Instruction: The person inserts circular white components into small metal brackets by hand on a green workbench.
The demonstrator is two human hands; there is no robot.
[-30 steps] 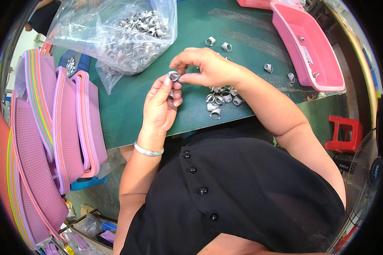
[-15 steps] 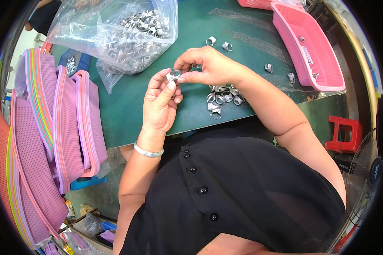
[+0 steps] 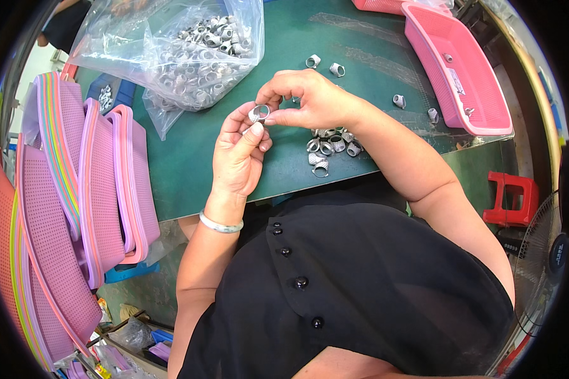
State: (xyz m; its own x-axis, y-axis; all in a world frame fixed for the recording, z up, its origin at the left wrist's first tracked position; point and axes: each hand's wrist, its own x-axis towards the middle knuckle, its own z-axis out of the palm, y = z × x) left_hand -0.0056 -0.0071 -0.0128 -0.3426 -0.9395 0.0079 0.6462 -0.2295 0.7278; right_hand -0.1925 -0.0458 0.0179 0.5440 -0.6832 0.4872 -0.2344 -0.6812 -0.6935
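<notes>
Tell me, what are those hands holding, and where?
A small metal ring, pinched at its rim between the fingertips of the left hand and right hand.

Worktop (image 3: 189, 170): bag of rings (image 3: 189, 50) at far left, tray (image 3: 461, 69) at far right, loose ring pile (image 3: 329, 148) near the front edge between them. Hands meet on one ring (image 3: 258, 113) above the worktop, just left of the pile. Stacked baskets (image 3: 76, 189) stand off the worktop's left edge; stool (image 3: 511, 199) on the floor to the right.

Left hand (image 3: 239, 155) and right hand (image 3: 310, 101) meet fingertip to fingertip, each grip pinched shut.
</notes>
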